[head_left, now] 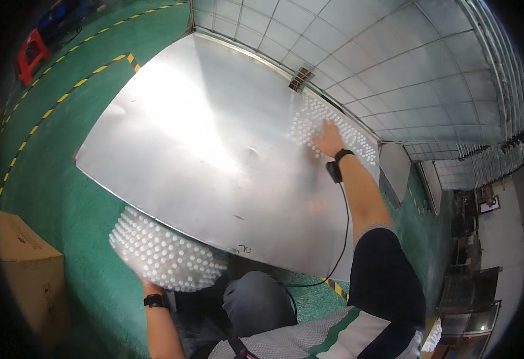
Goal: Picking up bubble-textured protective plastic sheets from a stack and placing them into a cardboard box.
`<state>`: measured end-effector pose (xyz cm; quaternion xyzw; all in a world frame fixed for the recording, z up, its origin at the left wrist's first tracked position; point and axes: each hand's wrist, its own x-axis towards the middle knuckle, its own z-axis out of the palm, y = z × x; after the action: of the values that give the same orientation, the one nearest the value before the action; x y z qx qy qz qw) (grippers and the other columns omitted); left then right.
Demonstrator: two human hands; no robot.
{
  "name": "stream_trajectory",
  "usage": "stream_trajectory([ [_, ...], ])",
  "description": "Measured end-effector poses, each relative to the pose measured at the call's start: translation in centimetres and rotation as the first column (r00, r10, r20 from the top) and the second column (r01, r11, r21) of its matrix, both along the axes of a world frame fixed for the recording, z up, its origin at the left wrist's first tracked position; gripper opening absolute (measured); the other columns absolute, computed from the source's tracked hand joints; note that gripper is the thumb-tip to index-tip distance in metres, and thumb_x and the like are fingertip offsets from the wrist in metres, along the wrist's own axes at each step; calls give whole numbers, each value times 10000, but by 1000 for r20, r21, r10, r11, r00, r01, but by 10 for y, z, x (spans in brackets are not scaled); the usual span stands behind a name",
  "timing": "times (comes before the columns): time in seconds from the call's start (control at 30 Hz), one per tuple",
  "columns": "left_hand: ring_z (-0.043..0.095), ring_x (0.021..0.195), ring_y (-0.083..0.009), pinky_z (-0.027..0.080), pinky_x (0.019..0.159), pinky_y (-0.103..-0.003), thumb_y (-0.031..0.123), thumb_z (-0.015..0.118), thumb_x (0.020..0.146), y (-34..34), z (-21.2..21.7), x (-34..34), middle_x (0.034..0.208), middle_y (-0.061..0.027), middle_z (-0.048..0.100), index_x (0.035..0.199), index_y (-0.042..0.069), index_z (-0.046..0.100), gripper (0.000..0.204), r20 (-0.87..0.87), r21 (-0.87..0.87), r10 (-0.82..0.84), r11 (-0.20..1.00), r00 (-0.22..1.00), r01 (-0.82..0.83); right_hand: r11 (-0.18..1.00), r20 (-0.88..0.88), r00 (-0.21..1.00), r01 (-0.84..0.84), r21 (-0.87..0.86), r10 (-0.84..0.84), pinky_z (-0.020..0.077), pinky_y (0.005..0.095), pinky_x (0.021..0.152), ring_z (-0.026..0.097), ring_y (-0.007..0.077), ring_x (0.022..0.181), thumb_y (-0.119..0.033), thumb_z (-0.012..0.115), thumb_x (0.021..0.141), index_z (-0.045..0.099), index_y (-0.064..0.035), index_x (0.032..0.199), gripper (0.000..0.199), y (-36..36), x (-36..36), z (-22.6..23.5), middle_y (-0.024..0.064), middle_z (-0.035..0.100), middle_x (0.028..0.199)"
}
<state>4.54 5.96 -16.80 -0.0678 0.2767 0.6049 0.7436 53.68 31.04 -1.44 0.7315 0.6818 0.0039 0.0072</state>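
My left hand (146,281) grips the near-left edge of a pale sheet (169,248) covered in rows of small white round knobs. That sheet hangs tilted beside the front edge of a large metal-topped table (172,155), and it hides most of my left fingers. At the table's far right, my right arm is stretched out, and my right hand (330,141) rests with fingers apart at a cluster of similar white round pieces (316,113). Whether those pieces are loose or joined to a sheet is hard to tell.
A tall wire rack with grey panels (394,66) stands along the table's far side. A cardboard box (28,269) sits on the green floor at left, and a red stool (31,57) stands farther back. A black cable (343,239) runs from my right wrist.
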Motion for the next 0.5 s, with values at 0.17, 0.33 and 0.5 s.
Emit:
stream_trajectory([
  [0.17, 473, 1140, -328, 382, 972, -452, 520, 299, 906, -39, -23, -44, 1281, -152, 472, 1292, 22, 400, 638, -116, -111, -3, 994, 993, -10, 951, 76, 974, 223, -213, -212, 224, 498, 1041, 261, 394, 1275, -580, 530, 765, 270, -27, 1354, 848, -19, 35, 0, 217, 296, 1369],
  [0.33, 469, 1144, -327, 377, 976, -453, 526, 303, 905, -45, -26, -68, 1286, -150, 469, 1292, 22, 401, 643, -295, -281, 121, 937, 948, -207, 985, 98, 994, -30, -170, 47, 278, 534, 949, 371, 369, 1150, -543, 514, 792, 432, -18, 1191, 664, -20, -54, -10, 197, 413, 1227],
  [0.5, 474, 1143, -309, 385, 973, -449, 599, 272, 878, -15, -13, -33, 1277, -126, 478, 1292, 60, 411, 694, -138, -69, 288, 952, 948, -299, 935, 38, 936, -345, -84, 349, 303, 561, 890, 423, 358, 1081, -502, 558, 777, 520, 16, 1010, 569, -60, -208, 12, 208, 498, 1091],
])
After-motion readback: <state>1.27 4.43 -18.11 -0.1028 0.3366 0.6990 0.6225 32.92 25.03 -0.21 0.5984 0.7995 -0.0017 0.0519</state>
